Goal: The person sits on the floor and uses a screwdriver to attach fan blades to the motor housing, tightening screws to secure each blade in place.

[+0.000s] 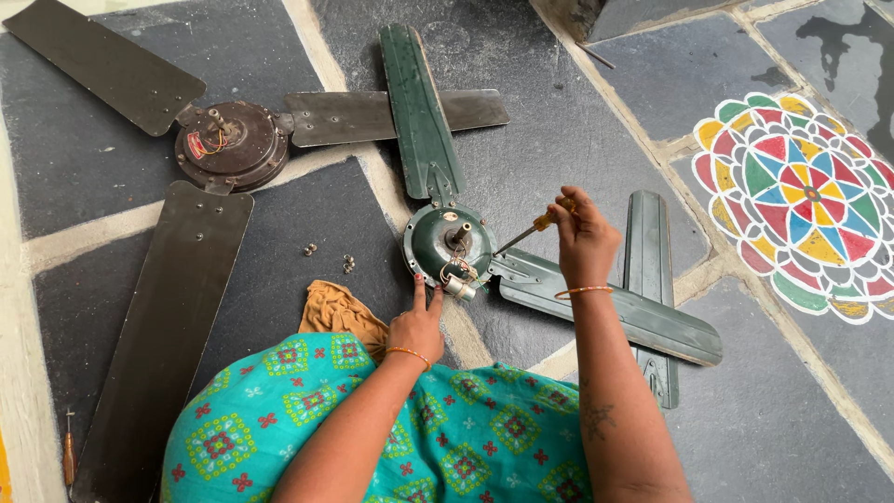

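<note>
Green ceiling fan [447, 244] flat on stone floor, motor up; yellow-handled screwdriver [531, 228] angled into hub

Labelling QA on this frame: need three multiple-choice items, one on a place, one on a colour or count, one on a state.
1. Where do the loose bolts lie?
A. On the floor between the two fans
B. On the floor painting
C. On the cloth

2. What colour is the fan under the hands?
A. Brown
B. Green
C. White

3. What is the right hand doing?
A. Lying flat on the floor
B. Gripping a screwdriver whose tip points at the fan's motor
C. Lifting a blade

Key:
1 A: the bolts sit on dark stone between the brown fan and the green one.
2 B: its motor housing and blades are dark green.
3 B: the fingers close round the yellow handle; the left hand rests at the motor's near edge.
</note>
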